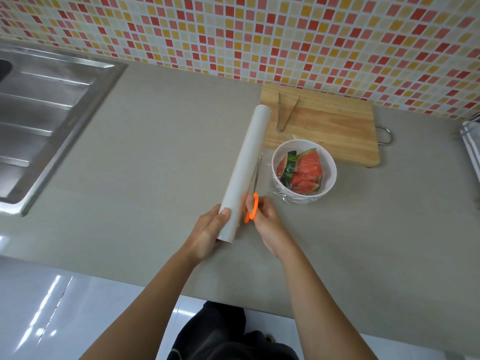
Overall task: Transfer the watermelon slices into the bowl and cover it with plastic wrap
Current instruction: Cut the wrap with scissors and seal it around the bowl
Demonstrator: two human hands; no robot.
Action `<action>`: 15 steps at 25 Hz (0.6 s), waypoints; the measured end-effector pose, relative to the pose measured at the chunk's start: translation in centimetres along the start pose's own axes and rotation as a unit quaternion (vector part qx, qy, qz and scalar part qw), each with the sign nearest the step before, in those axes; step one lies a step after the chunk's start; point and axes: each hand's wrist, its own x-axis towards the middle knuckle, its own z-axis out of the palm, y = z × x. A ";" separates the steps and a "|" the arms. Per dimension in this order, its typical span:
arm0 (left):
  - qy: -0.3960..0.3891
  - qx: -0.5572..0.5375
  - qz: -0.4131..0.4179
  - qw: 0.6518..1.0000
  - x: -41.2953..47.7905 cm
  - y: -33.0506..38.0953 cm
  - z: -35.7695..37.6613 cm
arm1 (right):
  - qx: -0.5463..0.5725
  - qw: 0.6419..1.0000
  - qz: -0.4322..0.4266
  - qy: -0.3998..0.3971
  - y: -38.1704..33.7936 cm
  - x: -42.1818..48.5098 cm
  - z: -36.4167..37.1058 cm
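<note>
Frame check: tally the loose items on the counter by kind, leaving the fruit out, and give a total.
Scissors: 1
Tongs: 1
Bowl: 1
Cutting board: 1
Plastic wrap roll: 1
Total: 5

Your right hand [267, 227] covers part of the orange loops of the scissors [253, 211]. Beyond your fingers the blades blur against the roll [246, 165], so you cannot tell if they are apart. The roll hides the fingers of your left hand [207, 235]. Far left of that hand the sink [52, 120] is cut off, and far right a rack [470, 141] is too.
</note>
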 end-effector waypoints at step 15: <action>-0.003 0.041 0.002 0.999 -0.2 0.1 -1.4 | 0.015 0.999 -0.034 0.003 -1.7 4.4 -0.5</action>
